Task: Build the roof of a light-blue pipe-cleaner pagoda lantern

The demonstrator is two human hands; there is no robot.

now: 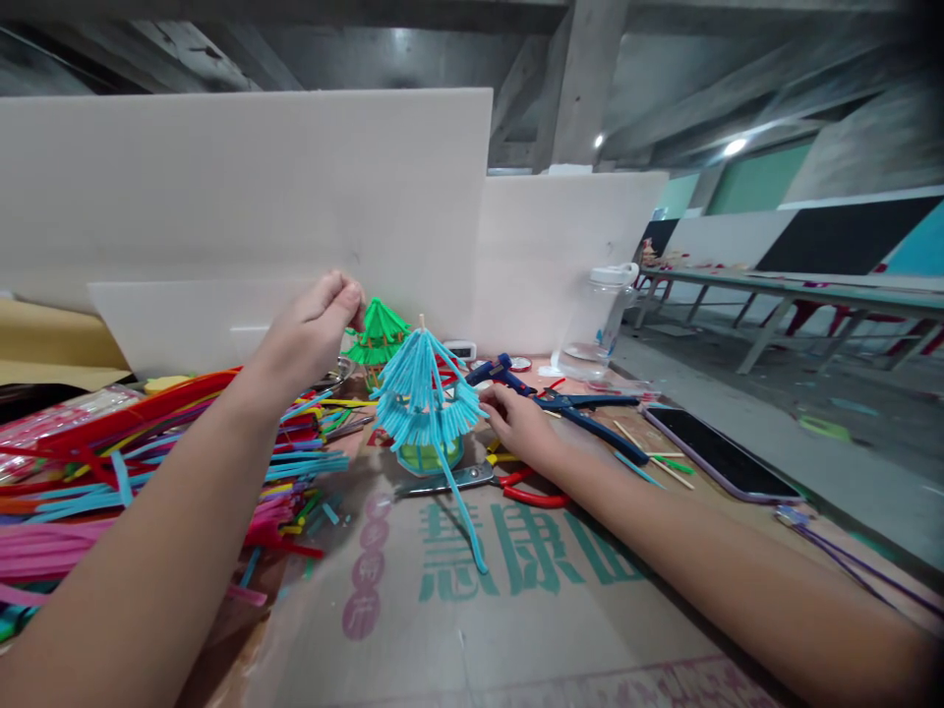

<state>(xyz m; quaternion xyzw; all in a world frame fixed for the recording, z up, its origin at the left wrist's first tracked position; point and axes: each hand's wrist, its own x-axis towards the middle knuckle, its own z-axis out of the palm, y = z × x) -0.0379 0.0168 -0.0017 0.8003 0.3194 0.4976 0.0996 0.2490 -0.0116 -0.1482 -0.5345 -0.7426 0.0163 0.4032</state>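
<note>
Close by the blue model (426,393), your right hand (512,418) curls at its right edge, grip unclear; beside the green model (378,329), your left hand (328,307) is clenched, any contents hidden.

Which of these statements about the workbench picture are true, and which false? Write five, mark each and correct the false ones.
1. The right hand is beside the blue model. True.
2. The left hand rests on the phone. False: it is raised near the green model.
3. The scissors have red handles. True.
4. The phone leans upright against the bottle. False: it lies flat.
5. The bottle has a white lid. True.
</note>
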